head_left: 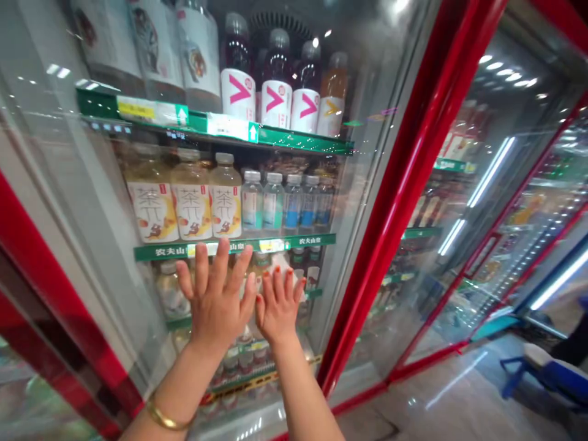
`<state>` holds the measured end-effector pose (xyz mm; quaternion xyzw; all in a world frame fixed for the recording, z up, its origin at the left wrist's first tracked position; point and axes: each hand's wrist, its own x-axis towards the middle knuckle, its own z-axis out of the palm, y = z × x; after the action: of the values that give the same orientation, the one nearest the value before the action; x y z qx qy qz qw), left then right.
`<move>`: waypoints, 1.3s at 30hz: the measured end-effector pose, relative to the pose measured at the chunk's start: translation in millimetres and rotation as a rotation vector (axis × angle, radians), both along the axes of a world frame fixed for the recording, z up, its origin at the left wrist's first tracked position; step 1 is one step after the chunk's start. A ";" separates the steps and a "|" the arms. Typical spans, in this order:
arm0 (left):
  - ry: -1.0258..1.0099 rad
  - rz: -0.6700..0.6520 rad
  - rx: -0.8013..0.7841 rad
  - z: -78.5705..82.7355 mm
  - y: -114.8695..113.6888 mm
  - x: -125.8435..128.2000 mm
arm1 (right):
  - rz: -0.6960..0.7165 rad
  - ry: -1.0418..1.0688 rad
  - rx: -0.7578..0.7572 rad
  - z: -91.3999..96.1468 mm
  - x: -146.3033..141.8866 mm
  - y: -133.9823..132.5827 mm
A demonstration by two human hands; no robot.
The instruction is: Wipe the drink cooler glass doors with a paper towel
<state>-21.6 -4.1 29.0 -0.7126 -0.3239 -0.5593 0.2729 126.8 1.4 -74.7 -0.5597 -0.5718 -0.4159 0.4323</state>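
My left hand (217, 300), a gold bangle (168, 419) at its wrist, lies with fingers spread against the glass door (367, 135) of a drinks cooler. Beside it, my right hand (279, 306) is also stretched out, palm towards the glass. A small white piece of tissue or cloth (281, 263) shows beyond its fingertips, between that hand and the door; the rest of it is hidden under the palm. The two thumbs nearly meet. Through the glass, a green shelf strip (312, 240) runs just above my fingers.
Inside the cooler stand tea bottles (189, 196), small blue-labelled bottles (309, 205) and dark drinks with white labels (277, 101). A red door frame (395, 196) rises to my right. Further right are more coolers and a blue stool (551, 380) on the shiny floor (441, 404).
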 end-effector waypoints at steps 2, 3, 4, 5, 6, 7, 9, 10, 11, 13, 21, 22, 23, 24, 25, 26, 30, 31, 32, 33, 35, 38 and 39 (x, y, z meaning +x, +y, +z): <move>-0.010 0.029 -0.020 -1.5 8.4 16.6 | -0.116 0.152 0.083 -19.3 30.2 -12.2; -0.018 0.049 -0.017 -5.3 12.7 22.0 | -0.170 0.253 0.123 -19.0 47.3 -15.6; -0.027 0.070 -0.006 -9.9 16.7 25.5 | -0.197 0.335 0.154 -11.1 62.1 -16.4; -0.036 0.091 0.010 -14.7 20.0 27.2 | -0.196 0.388 0.172 3.5 72.3 -15.0; -0.039 0.110 0.028 -19.0 22.5 27.5 | -0.174 0.405 0.176 22.4 77.0 -11.8; -0.033 0.126 0.042 -22.3 24.2 26.7 | -0.134 0.384 0.168 42.8 76.1 -7.9; -0.017 0.144 0.055 -25.5 25.7 24.4 | -0.064 0.257 0.122 75.0 63.5 -0.7; -0.010 0.144 0.056 -25.7 26.0 23.7 | -0.029 0.160 0.085 82.2 55.9 1.2; -0.009 0.141 0.056 -25.4 26.1 23.6 | 0.002 0.057 0.055 82.4 50.3 1.3; -0.027 0.146 0.065 -23.9 26.1 25.5 | 0.039 -0.086 0.023 66.7 51.0 -4.1; -0.064 0.067 0.127 -17.0 14.3 25.6 | 0.008 0.262 0.138 104.3 77.9 -9.7; -0.085 0.025 0.118 -16.5 11.9 21.5 | 0.043 0.213 0.140 117.7 62.1 -6.0; -0.108 -0.006 0.114 -16.1 9.9 16.6 | 0.087 0.131 0.133 126.0 44.7 -3.6; -0.133 -0.016 0.119 -15.7 8.6 11.2 | 0.139 0.024 0.118 127.9 28.4 -2.8; -0.157 -0.001 0.128 -15.1 8.2 5.7 | 0.193 -0.088 0.099 123.5 15.7 -3.6; -0.179 0.039 0.133 -14.3 8.9 0.5 | 0.243 -0.185 0.077 114.1 8.7 -5.8; -0.192 0.196 0.064 -10.4 20.0 -12.8 | 0.204 -0.182 0.044 77.8 35.9 -18.4; -0.186 0.201 0.057 -9.9 23.3 -14.0 | 0.148 -0.097 0.056 80.7 47.4 -19.5; -0.182 0.195 0.061 -9.8 26.2 -14.5 | 0.096 -0.011 0.074 89.6 55.1 -18.8; -0.184 0.182 0.070 -10.3 28.6 -14.7 | 0.060 0.062 0.091 102.8 57.1 -16.3; -0.211 0.129 0.088 -13.5 31.5 -15.3 | 0.063 0.102 0.105 131.2 41.5 -7.7; -0.278 -0.029 0.115 -22.3 31.8 -20.9 | 0.228 -0.172 0.042 142.4 -8.7 3.2; -0.301 -0.082 0.116 -25.5 30.9 -24.8 | 0.300 -0.298 0.017 134.0 -22.2 3.6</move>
<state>-46.5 26.8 3.4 -0.6163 -0.2992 -0.6882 0.2387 104.6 5.0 59.3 -0.3969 -0.7028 -0.4296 0.4049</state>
